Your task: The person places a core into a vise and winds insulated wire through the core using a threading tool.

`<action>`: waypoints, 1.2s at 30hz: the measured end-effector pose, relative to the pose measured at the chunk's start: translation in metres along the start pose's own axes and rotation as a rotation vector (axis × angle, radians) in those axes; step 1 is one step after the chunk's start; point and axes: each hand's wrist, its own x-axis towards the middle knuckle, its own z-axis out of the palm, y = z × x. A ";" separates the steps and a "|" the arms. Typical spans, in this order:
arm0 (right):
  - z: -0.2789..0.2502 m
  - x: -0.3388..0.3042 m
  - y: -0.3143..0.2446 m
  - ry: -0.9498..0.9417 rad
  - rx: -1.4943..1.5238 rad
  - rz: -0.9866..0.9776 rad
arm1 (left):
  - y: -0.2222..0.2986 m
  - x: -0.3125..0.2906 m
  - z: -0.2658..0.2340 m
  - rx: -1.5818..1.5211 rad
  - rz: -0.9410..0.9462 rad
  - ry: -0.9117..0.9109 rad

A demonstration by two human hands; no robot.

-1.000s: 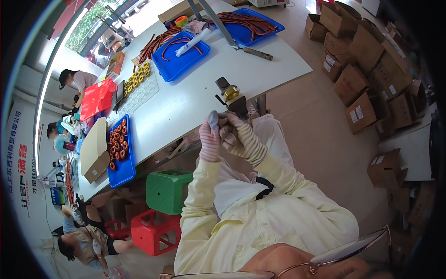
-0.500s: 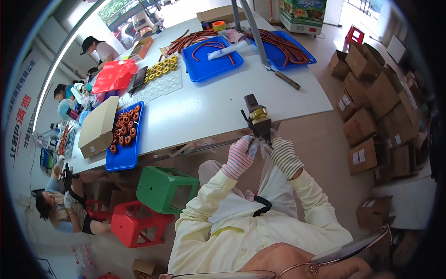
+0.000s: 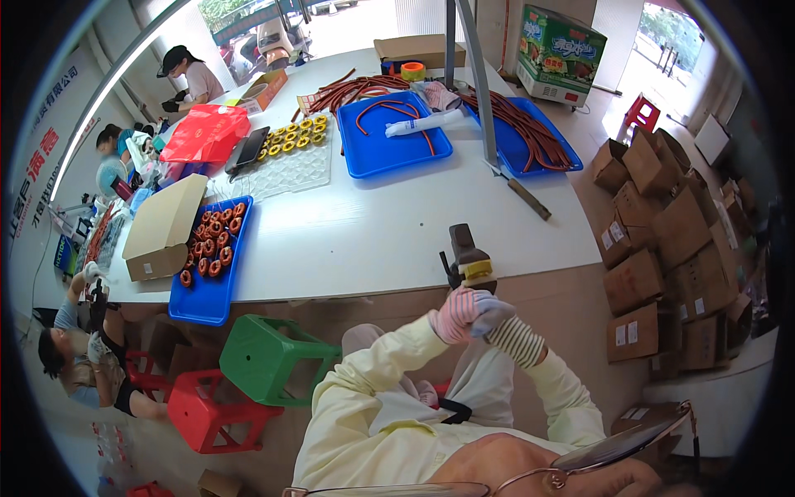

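At the table's front edge, my left hand (image 3: 458,314), in a pink-and-blue striped glove with grey fingertips, is closed and pressed against my right hand (image 3: 515,339). My right hand wears a black-and-white striped glove, and its fingers are bent and partly covered by the left. Whatever lies between the fingers is hidden. Just beyond both hands stands a dark holding fixture (image 3: 466,242) with a short side lever. A yellow ring (image 3: 477,269) sits in it, and its lower part is behind my hands.
Blue trays (image 3: 396,163) hold red-brown wires (image 3: 530,137) and copper-wound rings (image 3: 222,238). Yellow rings (image 3: 291,139) sit on a clear tray. A metal post (image 3: 479,83) and a file-like handled tool (image 3: 530,199) are at right. Stools (image 3: 261,356) stand left, cartons (image 3: 633,282) right. Co-workers sit left.
My hands have come away from either side of the fixture's base and closed together just below it, left over right. The whole view has shifted slightly.
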 end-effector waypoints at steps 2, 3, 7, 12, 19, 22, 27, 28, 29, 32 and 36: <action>0.000 0.016 0.038 0.058 -0.441 -0.021 | -0.006 0.004 0.025 -0.008 -0.096 0.031; 0.005 0.022 0.053 0.052 -0.598 -0.026 | -0.011 0.004 0.039 0.064 -0.184 0.016; 0.015 0.027 0.094 -0.001 -0.770 0.009 | 0.003 0.023 0.017 0.289 -0.209 -0.351; 0.015 0.032 0.117 -0.037 -0.784 0.021 | -0.030 0.055 -0.062 0.590 -0.058 0.018; 0.011 0.040 0.129 -0.084 -0.770 0.029 | -0.255 0.084 -0.149 0.918 -0.714 0.180; 0.010 0.039 0.134 -0.098 -0.757 0.036 | -0.303 0.078 -0.158 1.352 -0.587 0.155; 0.013 0.039 0.140 -0.121 -0.742 0.040 | -0.344 0.078 -0.193 1.171 -1.023 -0.175; 0.012 0.038 0.141 -0.119 -0.741 0.044 | -0.346 0.080 -0.193 1.157 -1.063 0.005; 0.011 0.038 0.142 -0.115 -0.738 0.050 | -0.347 0.082 -0.194 1.137 -1.099 0.186; 0.015 0.038 0.143 -0.143 -0.731 0.033 | -0.346 0.068 -0.225 1.043 -1.064 0.576; 0.016 0.038 0.147 -0.133 -0.723 0.046 | -0.318 0.102 -0.233 0.917 -1.196 0.723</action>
